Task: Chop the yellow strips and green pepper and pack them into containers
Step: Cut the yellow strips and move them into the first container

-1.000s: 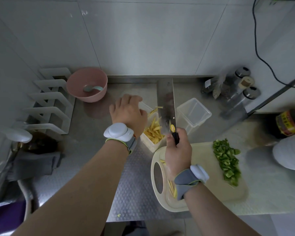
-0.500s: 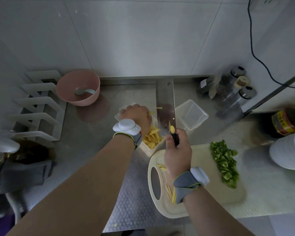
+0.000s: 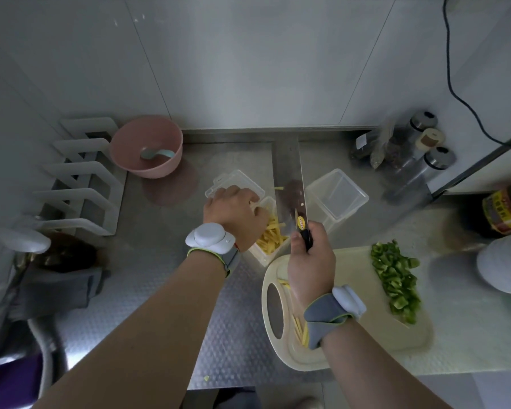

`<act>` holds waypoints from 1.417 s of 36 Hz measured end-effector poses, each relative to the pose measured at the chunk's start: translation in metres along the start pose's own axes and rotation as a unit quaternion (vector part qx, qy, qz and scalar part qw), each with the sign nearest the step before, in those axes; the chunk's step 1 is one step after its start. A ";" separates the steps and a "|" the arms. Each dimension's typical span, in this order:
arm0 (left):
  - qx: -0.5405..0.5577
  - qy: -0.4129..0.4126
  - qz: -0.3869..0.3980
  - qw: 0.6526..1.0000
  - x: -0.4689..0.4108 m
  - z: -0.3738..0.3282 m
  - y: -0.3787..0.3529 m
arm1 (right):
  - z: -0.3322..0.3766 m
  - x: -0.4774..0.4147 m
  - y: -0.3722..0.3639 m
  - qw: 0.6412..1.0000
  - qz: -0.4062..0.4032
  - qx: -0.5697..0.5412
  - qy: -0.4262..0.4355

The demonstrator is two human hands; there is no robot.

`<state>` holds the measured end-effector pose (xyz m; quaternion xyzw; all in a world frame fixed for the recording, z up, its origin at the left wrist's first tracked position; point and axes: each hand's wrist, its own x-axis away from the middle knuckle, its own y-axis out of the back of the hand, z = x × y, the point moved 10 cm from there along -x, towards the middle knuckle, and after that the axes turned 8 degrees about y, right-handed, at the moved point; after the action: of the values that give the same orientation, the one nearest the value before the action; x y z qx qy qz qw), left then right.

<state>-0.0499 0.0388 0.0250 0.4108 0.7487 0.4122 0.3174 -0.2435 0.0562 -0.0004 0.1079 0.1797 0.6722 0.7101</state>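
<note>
My right hand [image 3: 310,261] grips the black handle of a cleaver [image 3: 288,178], whose blade lies flat and points away over a clear container [image 3: 260,258] of yellow strips [image 3: 270,240]. My left hand [image 3: 236,214] hangs over that container's left side, fingers bent down into it; what they hold is hidden. A few yellow strips [image 3: 300,326] lie on the cream cutting board [image 3: 351,270] beside my right wrist. Chopped green pepper [image 3: 396,281] is piled on the board's right end. An empty clear container [image 3: 337,196] stands right of the blade.
A clear lid [image 3: 233,181] lies behind the filled container. A pink bowl [image 3: 146,146] with a spoon sits at the back left by a white rack [image 3: 80,178]. Spice jars [image 3: 410,149], a sauce jar [image 3: 505,214] and a white object [image 3: 505,267] crowd the right.
My left hand has come down and to the right, from above the counter onto the container of yellow strips. The cleaver has stayed over the container.
</note>
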 end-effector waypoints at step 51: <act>0.068 0.048 0.173 0.981 0.140 -0.042 -0.053 | -0.078 0.052 0.145 0.995 -0.057 0.050 -0.066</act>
<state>-0.1676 0.1296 -0.0217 0.5345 0.7069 0.4285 0.1761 -0.4060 0.1119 -0.0205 0.1770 0.1722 0.6121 0.7512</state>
